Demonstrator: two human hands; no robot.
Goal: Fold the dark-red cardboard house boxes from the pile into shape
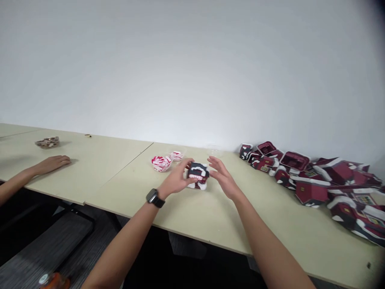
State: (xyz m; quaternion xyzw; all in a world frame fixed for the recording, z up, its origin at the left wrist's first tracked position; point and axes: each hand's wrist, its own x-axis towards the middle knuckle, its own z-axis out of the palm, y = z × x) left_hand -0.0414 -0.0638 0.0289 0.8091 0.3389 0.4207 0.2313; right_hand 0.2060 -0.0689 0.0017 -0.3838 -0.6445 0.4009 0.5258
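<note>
Left arm point(129, 241): black watch point(155, 198) on.
Left hand point(176, 177): fingers hold little box point(198, 170), covering its edge.
Right hand point(224, 178): fingers apart, near box.
Box spot: between both hands.
Bowls point(161, 163): two, past left hand.
Pile point(311, 194): red things, right.

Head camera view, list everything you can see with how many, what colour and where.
wall: one, pale grey, behind tables
tables: at least three, pale yellow-green, along wall
piece: one, maroon, black, white, pink, in left hand
cups: two, clear with pink-and-white contents, left of piece
pile: too overlapped to count, maroon, black, white, right side
bowl: one, clear with brown contents, far left
bottle: one, orange, white cap, bottom left
co-worker's hand: one, bare, left on table
watch: one, black, left wrist
left hand: one, bare, gripping piece
right hand: one, bare, open beside piece
</note>
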